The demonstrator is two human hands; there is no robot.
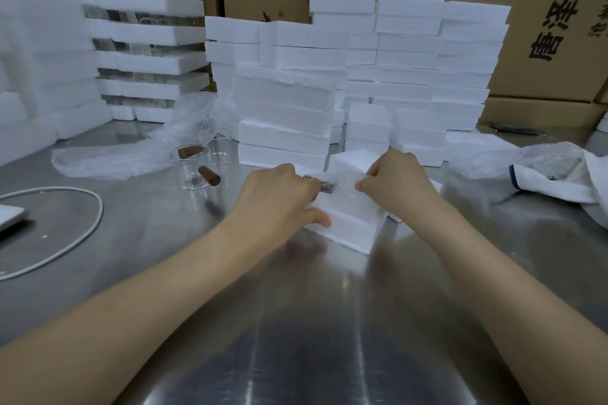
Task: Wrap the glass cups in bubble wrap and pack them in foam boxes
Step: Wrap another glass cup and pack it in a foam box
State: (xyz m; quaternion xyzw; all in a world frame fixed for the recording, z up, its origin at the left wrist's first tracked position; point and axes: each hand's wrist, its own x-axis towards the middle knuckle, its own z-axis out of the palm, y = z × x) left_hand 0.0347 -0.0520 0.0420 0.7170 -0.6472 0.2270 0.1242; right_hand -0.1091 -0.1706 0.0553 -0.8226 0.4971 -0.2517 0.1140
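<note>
Left hand grips the foam box, thumb on its front wall. Right hand pinches the bubble-wrapped cup inside it. Box sits on the steel worktop.

Wrapped cup in foam box mid-table; foam stacks behind, glass cups left, cloth at right edge.

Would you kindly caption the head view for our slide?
Left hand steadies a foam box; right hand pinches the wrapped cup inside.
</note>
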